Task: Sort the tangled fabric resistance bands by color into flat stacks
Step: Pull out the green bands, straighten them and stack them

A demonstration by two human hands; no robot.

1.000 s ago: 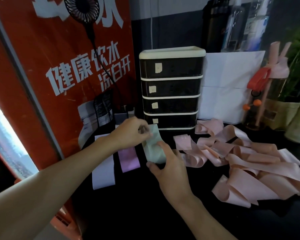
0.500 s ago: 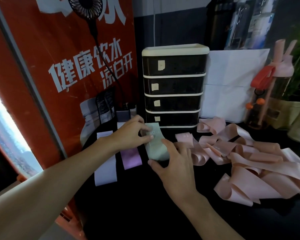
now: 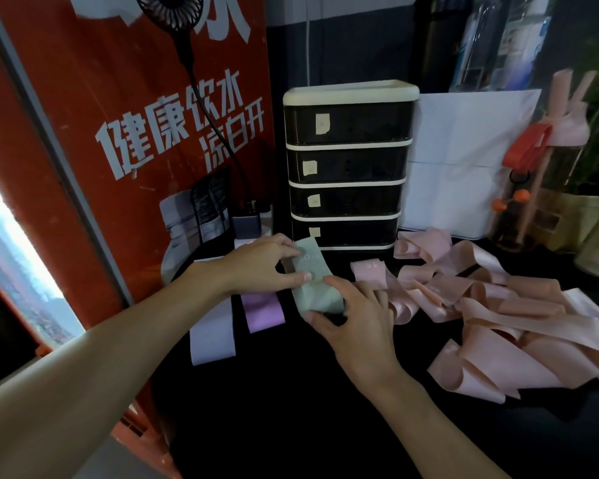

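"Green band (image 3: 317, 285): where does it sit from your hands right now?"

"Between them. I have it over the black table (image 3: 291, 420), just right of the purple strip (image 3: 263, 311), and I cannot tell whether its underside is touching down yet. My left hand (image 3: 260, 266) comes in from the left and pinches the far half, thumb on top. My right hand (image 3: 357, 316) is curled round the near end, thumb under the edge, forefinger over it."

"Which way does its length run?"

"Away from me, near end towards my chest, far end towards the drawer unit (image 3: 346, 167). That is roughly in line with the purple strip and the white strip (image 3: 211, 337) beside it, so I judge it needs only a small turn before it lies as a third column."

"Which hand is nearer the landing spot?"

"Both are on it, but the left reaches across the purple strip to get there, so its wrist hangs over that one. The right has open table beneath it. I would let the right set the near end down first, then flatten towards the far end."

"And the rest?"

"Pink tangle (image 3: 498, 316) to the right, well apart from the green, close behind my right knuckles. I judge that pile is the bulk of the sorting left."
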